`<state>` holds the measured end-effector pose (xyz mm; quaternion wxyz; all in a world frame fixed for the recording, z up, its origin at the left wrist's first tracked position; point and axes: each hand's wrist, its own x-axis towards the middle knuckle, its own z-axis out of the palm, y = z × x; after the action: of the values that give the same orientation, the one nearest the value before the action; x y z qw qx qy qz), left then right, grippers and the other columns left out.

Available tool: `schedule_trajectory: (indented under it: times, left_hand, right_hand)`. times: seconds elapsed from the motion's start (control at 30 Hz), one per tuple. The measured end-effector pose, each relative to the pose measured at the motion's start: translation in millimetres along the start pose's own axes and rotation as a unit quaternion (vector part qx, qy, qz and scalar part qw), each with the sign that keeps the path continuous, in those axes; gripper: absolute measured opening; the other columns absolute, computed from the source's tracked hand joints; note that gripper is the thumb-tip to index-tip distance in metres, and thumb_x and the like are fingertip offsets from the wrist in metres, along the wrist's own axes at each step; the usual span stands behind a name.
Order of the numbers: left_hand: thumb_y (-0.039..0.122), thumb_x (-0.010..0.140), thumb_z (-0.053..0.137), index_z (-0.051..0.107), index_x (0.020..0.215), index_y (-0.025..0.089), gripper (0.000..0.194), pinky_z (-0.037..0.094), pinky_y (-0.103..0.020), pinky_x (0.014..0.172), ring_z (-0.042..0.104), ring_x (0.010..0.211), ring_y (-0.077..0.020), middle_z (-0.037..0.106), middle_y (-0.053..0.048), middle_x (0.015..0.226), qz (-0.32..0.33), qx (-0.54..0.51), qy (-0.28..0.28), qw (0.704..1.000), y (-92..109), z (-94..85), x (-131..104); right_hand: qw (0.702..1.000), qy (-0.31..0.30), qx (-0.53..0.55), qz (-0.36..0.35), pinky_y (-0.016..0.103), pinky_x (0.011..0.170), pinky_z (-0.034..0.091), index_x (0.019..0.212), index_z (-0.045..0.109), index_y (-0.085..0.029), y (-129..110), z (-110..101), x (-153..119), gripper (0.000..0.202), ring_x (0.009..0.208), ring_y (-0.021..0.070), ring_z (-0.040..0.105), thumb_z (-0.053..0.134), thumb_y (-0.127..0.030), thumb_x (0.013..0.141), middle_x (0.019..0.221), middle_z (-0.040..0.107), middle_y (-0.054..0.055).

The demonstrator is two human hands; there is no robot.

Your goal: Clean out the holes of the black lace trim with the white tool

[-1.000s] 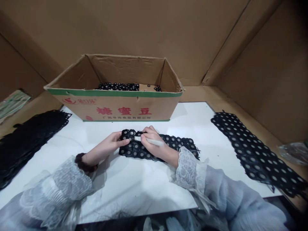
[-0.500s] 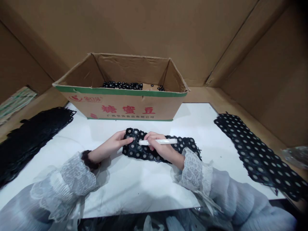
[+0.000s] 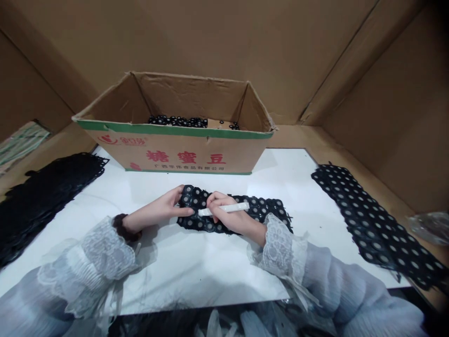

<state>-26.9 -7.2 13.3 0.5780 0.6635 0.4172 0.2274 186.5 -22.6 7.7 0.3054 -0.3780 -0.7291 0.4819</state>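
A black sheet (image 3: 270,210) dotted with round grey discs lies flat on the white board (image 3: 168,285). My left hand (image 3: 168,206) grips its left end, the thumb on top and the fingers at the far edge. A white pen-like tool (image 3: 235,207) is pinched in my right hand (image 3: 226,213), tilted so its tip touches or nearly touches the sheet close to my left thumb. My right hand covers the middle of the sheet.
Behind the sheet stands an open cardboard box (image 3: 189,150) with black ringed pieces inside. Black sheets (image 3: 52,196) are piled at the left; another disc-dotted sheet (image 3: 375,224) lies at the right. Clear plastic (image 3: 430,227) sits at the far right. Cardboard walls surround the board.
The tool's tip and my right hand have shifted slightly left and toward me over the sheet. My left thumb has slid a little toward me along the sheet's end.
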Motion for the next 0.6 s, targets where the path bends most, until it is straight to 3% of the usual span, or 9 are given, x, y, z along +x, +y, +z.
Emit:
schedule_trajectory:
  times: [0.2,0.6]
  left_hand:
    - [0.032,0.071,0.065,0.042,0.104,0.015,0.044,0.042,-0.032,0.081,0.050,0.096,-0.0204,0.051,-0.007,0.102,-0.007,0.038,0.033,0.999,-2.9,1.8,-1.1]
    - [0.027,0.067,0.066,0.040,0.099,0.016,0.044,0.043,-0.028,0.069,0.055,0.082,-0.0179,0.055,-0.003,0.090,-0.068,-0.030,0.074,0.994,13.2,9.9,-4.5]
  right_hand:
    - [1.000,0.013,0.004,0.009,0.024,0.069,0.041,0.048,0.046,-0.016,-1.7,3.9,0.6,0.038,0.071,0.0100,0.051,0.040,-0.020,0.085,0.080,0.050,0.002]
    - [0.998,0.052,0.020,0.041,0.025,0.067,0.037,0.051,0.042,-0.017,-0.7,6.5,-0.4,0.038,0.065,0.0099,0.047,0.036,-0.025,0.088,0.068,0.048,-0.001]
